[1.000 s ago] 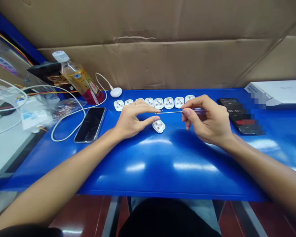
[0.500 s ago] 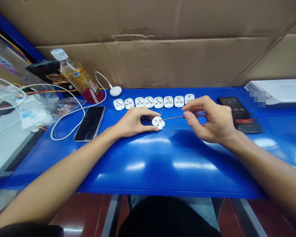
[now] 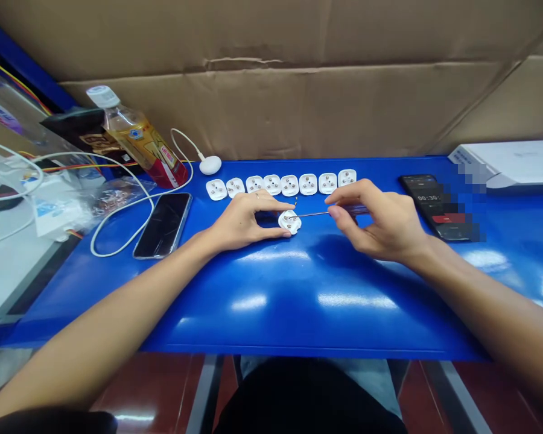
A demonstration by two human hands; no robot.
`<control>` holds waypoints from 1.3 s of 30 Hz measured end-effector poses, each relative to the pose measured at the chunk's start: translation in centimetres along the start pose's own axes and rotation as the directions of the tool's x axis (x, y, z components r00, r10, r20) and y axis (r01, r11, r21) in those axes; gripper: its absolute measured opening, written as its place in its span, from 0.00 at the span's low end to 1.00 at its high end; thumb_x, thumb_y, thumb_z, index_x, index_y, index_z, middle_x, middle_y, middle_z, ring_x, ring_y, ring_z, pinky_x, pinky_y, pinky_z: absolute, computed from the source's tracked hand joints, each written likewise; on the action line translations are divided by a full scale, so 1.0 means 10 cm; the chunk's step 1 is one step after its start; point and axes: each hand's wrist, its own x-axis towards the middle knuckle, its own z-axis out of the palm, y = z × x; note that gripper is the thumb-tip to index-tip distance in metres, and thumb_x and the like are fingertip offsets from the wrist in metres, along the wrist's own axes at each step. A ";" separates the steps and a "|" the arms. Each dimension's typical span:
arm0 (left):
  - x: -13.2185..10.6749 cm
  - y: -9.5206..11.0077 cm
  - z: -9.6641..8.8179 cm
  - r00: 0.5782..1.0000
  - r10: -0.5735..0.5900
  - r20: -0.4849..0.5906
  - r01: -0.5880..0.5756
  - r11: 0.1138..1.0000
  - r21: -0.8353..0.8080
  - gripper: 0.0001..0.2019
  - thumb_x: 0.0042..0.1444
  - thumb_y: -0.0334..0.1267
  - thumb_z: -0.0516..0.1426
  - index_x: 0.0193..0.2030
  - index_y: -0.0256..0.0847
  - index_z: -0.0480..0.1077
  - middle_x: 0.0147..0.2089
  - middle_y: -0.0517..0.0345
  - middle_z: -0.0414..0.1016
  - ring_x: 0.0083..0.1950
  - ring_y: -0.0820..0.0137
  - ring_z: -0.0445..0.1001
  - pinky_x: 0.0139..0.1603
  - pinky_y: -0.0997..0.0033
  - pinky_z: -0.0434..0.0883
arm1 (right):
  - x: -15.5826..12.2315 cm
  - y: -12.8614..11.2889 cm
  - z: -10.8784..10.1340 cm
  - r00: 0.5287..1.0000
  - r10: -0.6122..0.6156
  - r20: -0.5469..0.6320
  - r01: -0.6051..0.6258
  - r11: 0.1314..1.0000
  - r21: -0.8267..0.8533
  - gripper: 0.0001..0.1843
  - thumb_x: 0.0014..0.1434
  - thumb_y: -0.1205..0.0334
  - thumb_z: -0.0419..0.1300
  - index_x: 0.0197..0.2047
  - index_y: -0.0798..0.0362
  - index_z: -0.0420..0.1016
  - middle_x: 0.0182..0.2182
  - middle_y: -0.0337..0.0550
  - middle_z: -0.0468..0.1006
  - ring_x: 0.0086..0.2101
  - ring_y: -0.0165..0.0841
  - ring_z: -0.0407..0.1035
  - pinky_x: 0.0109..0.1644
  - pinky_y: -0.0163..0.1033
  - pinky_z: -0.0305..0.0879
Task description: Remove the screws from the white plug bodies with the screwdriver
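Note:
Between thumb and fingers, my left hand [image 3: 247, 222] grips a small white plastic plug housing [image 3: 290, 222] with metal parts inside, held at the table's surface. My right hand [image 3: 375, 220] is closed around the handle of a screwdriver [image 3: 310, 214]. Its thin shaft points left, and the tip meets the inside of the held housing. The handle is mostly hidden by my fingers. Behind, a row of several similar white housings [image 3: 289, 185] lies along the back of the table. Tiny brass-coloured pieces [image 3: 295, 202] rest just behind the held housing.
On the blue table [image 3: 271, 289], a dark phone [image 3: 163, 224] lies at left beside a white cable and a drink bottle [image 3: 145, 141]. A phone with a timer [image 3: 434, 205] and a white box [image 3: 511, 161] are at right. Cardboard [image 3: 298, 114] stands behind.
The screwdriver tip has shifted slightly left and up within the housing, and my right hand has moved a little left with it. My left hand keeps its grip.

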 end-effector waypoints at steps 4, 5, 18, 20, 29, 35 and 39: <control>0.00 0.00 0.00 1.000 0.001 -0.006 -0.001 1.000 -0.001 0.24 0.55 0.43 0.72 0.58 0.43 0.80 0.46 0.52 0.85 0.45 0.64 0.81 0.49 0.66 0.74 | 0.00 0.00 0.00 1.000 0.000 0.011 0.000 1.000 -0.029 0.07 0.66 0.63 0.62 0.47 0.48 0.75 0.34 0.39 0.84 0.29 0.35 0.79 0.29 0.36 0.72; 0.00 -0.01 0.01 1.000 0.003 -0.010 -0.003 1.000 -0.004 0.24 0.55 0.43 0.72 0.58 0.43 0.80 0.46 0.52 0.85 0.45 0.64 0.81 0.50 0.66 0.74 | 0.00 0.00 0.00 1.000 -0.002 0.013 0.002 0.999 -0.036 0.07 0.66 0.62 0.62 0.47 0.48 0.75 0.34 0.39 0.84 0.28 0.35 0.79 0.29 0.37 0.72; 0.01 0.01 -0.01 0.995 -0.073 0.067 0.075 0.997 -0.022 0.23 0.57 0.49 0.70 0.57 0.43 0.81 0.47 0.51 0.85 0.44 0.63 0.82 0.47 0.66 0.75 | 0.04 -0.03 -0.05 0.978 -0.189 0.091 0.191 0.982 -0.007 0.05 0.67 0.67 0.59 0.44 0.52 0.75 0.32 0.40 0.82 0.30 0.32 0.77 0.35 0.36 0.71; 0.02 0.01 -0.01 0.994 -0.079 0.076 0.081 0.996 -0.026 0.23 0.57 0.50 0.70 0.57 0.42 0.81 0.47 0.51 0.85 0.44 0.63 0.82 0.47 0.67 0.75 | 0.06 -0.03 -0.05 0.972 -0.211 0.100 0.212 0.977 0.005 0.06 0.66 0.69 0.58 0.45 0.53 0.75 0.32 0.41 0.82 0.31 0.33 0.77 0.35 0.37 0.71; 0.02 -0.01 -0.01 0.994 -0.064 0.085 0.068 0.996 -0.049 0.24 0.57 0.49 0.70 0.58 0.42 0.81 0.47 0.52 0.85 0.43 0.65 0.82 0.47 0.69 0.73 | 0.03 -0.06 -0.05 0.993 -0.057 0.107 0.068 0.993 -0.093 0.06 0.67 0.60 0.61 0.45 0.52 0.77 0.23 0.37 0.80 0.22 0.33 0.73 0.25 0.37 0.61; 0.02 -0.01 -0.02 0.994 -0.062 0.095 0.066 0.997 -0.038 0.24 0.58 0.50 0.69 0.58 0.42 0.80 0.47 0.51 0.85 0.43 0.64 0.82 0.47 0.68 0.73 | 0.03 -0.06 -0.06 0.997 -0.048 0.058 0.053 0.995 -0.088 0.04 0.66 0.62 0.62 0.44 0.50 0.75 0.27 0.38 0.83 0.23 0.32 0.75 0.27 0.36 0.65; 0.03 0.00 -0.02 0.993 -0.065 0.103 0.067 0.998 -0.019 0.24 0.58 0.51 0.69 0.59 0.43 0.80 0.48 0.52 0.85 0.45 0.64 0.82 0.48 0.68 0.73 | 0.04 -0.07 -0.07 0.996 -0.067 0.061 0.072 0.994 -0.082 0.02 0.66 0.63 0.61 0.42 0.50 0.74 0.26 0.37 0.81 0.23 0.31 0.74 0.27 0.35 0.66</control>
